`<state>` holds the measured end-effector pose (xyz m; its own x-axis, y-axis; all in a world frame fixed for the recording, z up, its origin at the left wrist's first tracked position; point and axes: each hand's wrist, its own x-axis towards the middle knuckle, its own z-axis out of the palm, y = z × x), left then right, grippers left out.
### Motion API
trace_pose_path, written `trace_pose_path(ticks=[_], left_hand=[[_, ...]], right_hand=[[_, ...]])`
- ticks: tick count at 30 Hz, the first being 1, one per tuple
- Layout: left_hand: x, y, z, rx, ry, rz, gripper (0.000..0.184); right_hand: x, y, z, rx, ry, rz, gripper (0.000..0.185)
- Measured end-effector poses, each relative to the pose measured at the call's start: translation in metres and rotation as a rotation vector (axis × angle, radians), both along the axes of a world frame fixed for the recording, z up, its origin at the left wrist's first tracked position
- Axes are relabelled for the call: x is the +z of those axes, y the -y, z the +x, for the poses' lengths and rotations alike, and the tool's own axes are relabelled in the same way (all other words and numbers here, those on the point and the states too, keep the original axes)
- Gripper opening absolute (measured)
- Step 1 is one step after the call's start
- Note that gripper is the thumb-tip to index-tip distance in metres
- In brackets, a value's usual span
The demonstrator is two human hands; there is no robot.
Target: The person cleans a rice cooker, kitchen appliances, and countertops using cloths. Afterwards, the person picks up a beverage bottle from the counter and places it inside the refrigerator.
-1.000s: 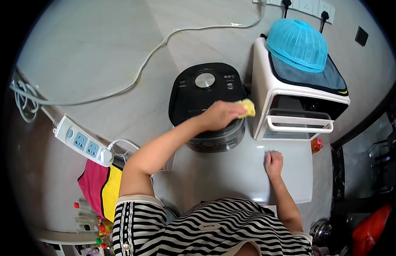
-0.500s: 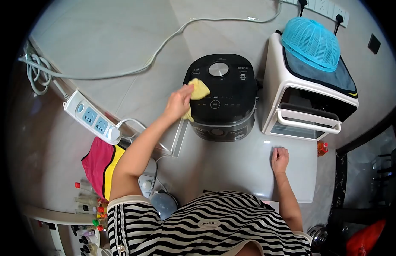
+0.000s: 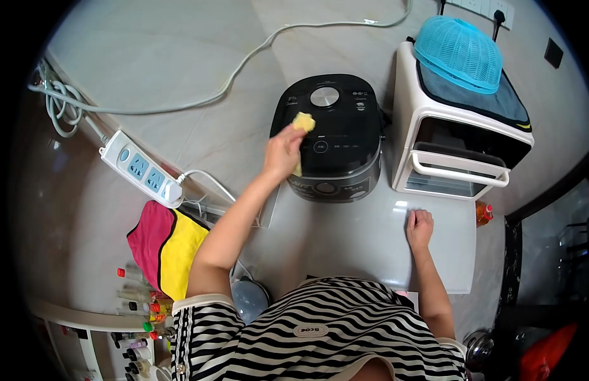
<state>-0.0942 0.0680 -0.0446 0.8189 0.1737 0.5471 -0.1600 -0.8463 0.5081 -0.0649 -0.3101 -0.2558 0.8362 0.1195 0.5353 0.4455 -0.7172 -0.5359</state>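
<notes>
My left hand (image 3: 282, 151) is closed on a yellow cloth (image 3: 304, 122), pressed on the left part of the black rice cooker's lid (image 3: 345, 130). Part of the cloth hangs out below my fingers. A round silver dial (image 3: 324, 96) sits at the back of the lid, which is closed. My right hand (image 3: 421, 227) rests on the light grey tabletop (image 3: 364, 244), in front of the white oven (image 3: 405, 120); its fingers are curled in and nothing shows in them.
A blue mesh cover (image 3: 459, 54) stands on a grey cloth on the oven. At left lie a white power strip (image 3: 140, 170), coiled cable and a pink and yellow cloth (image 3: 180, 251). Several bottles stand lower left; a red-capped bottle (image 3: 483, 213) is beside the oven.
My left hand went with the yellow cloth from the cooker's front right to its left side, then slightly inward over the lid. My right hand stays on the tabletop. The view has shifted.
</notes>
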Motion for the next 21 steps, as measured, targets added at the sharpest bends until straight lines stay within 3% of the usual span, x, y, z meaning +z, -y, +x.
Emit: trace_pose_path(ticks=[3, 6, 14, 21], left_hand=[[-0.004, 0.054, -0.011, -0.212, 0.121, -0.009, 0.022], [-0.017, 0.108, -0.006, -0.302, 0.29, 0.168, 0.026], [-0.027, 0.121, 0.014, -0.215, 0.479, 0.861, 0.036], [-0.013, 0.056, -0.025, -0.087, 0.285, 0.649, 0.053]], right_hand=[[0.001, -0.002, 0.0, -0.012, -0.002, -0.011, 0.015], [0.001, -0.001, -0.001, -0.014, -0.005, -0.026, 0.015], [-0.001, 0.001, 0.0, 0.002, 0.012, -0.027, 0.015], [0.001, 0.001, -0.003, 0.002, -0.014, 0.003, 0.017]])
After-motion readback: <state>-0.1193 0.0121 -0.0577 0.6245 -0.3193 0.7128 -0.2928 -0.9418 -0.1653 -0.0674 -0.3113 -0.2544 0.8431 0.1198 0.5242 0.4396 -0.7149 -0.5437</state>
